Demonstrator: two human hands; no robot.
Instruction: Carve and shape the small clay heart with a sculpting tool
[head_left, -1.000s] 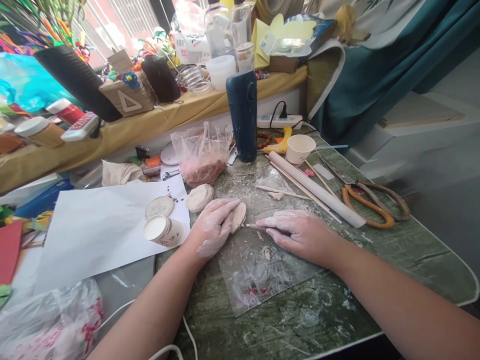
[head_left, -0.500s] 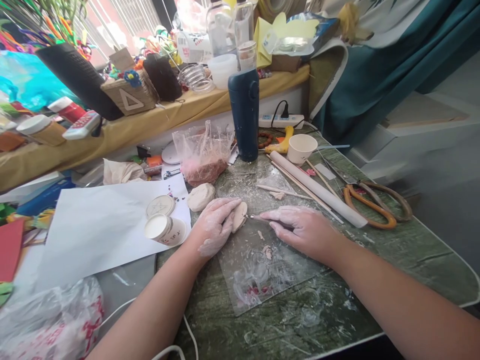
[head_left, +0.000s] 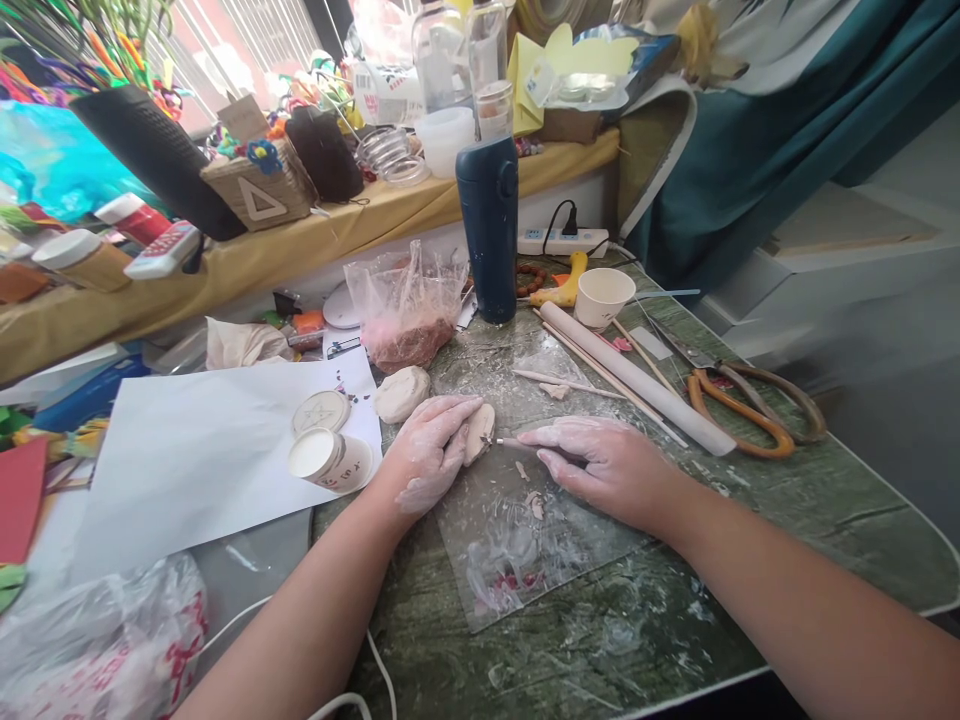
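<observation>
A pale, flat piece of clay (head_left: 480, 436) lies on a clear plastic sheet (head_left: 577, 560) dusted with white powder. Powder also coats both hands. My left hand (head_left: 435, 450) grips the clay from its left side, fingers over the far edge and thumb along the near one; part of the piece is hidden under it. Pinched in my right hand (head_left: 600, 455) is a thin clay modelling tool (head_left: 514, 442), its small dark tip at the clay's right edge. A rounded lump of clay (head_left: 403, 394) rests just behind my left hand. Small clay scraps (head_left: 534, 504) lie between my hands.
Left stand a paper cup (head_left: 330, 460) and a round lid on white paper (head_left: 202, 450). Behind are a bag of reddish clay (head_left: 412, 335) and a dark blue bottle (head_left: 487, 230). On the right lie a white rolling pin (head_left: 637, 378), thin sticks, scissors (head_left: 742, 412) and another cup (head_left: 604, 298).
The tool's tip has moved slightly left and down, onto the clay's right edge. My right hand has shifted a little the same way; my left hand has stayed put.
</observation>
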